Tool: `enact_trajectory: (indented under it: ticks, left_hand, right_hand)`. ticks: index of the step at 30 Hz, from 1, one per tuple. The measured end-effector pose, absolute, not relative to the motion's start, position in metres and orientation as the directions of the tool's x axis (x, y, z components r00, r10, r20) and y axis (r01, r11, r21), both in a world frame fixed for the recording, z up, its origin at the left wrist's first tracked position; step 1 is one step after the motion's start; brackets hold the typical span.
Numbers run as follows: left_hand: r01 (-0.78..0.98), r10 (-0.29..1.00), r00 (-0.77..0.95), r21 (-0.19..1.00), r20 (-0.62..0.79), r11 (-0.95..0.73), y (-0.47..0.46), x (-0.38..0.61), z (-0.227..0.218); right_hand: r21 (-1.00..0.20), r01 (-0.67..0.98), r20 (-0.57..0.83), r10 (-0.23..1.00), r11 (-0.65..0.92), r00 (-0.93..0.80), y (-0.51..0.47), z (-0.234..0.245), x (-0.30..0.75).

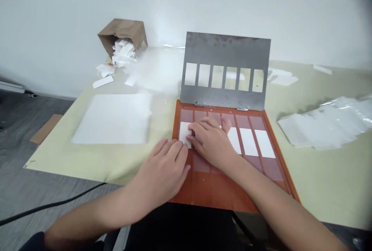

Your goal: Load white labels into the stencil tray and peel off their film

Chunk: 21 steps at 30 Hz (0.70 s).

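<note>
An orange tray (222, 189) with long slots lies at the front of the table, its grey metal lid (228, 51) raised on hinges behind it. White cards (248, 141) lie in a row across the slots; my right hand covers some. At the leftmost white card (185, 130), my right hand (213, 142) has thumb and forefinger closed at its right edge, with the little finger raised. My left hand (165, 167) rests over the tray's left edge, fingers bent and thumb apart, the fingertips by the same card's lower end. It holds nothing that I can see.
A stack of white sheets (113, 121) lies to the left. Behind it, a tipped cardboard box (124, 28) spills white pieces. Clear plastic sleeves (325, 123) lie at right, with loose white cards (281, 76) behind. A black cable (55, 203) runs below the table's left front edge.
</note>
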<state>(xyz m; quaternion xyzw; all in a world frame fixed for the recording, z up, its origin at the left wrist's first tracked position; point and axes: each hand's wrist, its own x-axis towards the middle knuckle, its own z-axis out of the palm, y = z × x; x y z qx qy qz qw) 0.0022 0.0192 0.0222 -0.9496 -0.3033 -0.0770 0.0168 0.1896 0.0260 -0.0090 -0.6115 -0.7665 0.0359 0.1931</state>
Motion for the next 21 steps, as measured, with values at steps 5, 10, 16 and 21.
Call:
enact_trajectory:
  ticks: [5, 10, 16, 21]
  left_hand:
    - [0.651, 0.646, 0.746, 0.031, 0.158, -0.759, -0.001, 0.003, 0.0]
    - [0.698, 0.692, 0.709, -0.001, 0.136, -0.716, -0.004, 0.007, -0.003]
    - [0.727, 0.719, 0.679, 0.001, 0.15, -0.687, -0.008, 0.016, -0.002]
    - [0.752, 0.739, 0.65, -0.013, 0.175, -0.659, -0.013, 0.024, -0.005]
  right_hand:
    - [-0.316, 0.918, 0.22, 0.96, 0.239, -0.174, 0.027, -0.007, 0.19]
    - [-0.291, 0.926, 0.197, 0.962, 0.241, -0.189, 0.027, -0.005, 0.19]
    - [-0.362, 0.894, 0.201, 0.959, 0.263, -0.2, 0.029, -0.004, 0.193]
    - [-0.317, 0.911, 0.216, 0.955, 0.264, -0.201, 0.036, -0.007, 0.198]
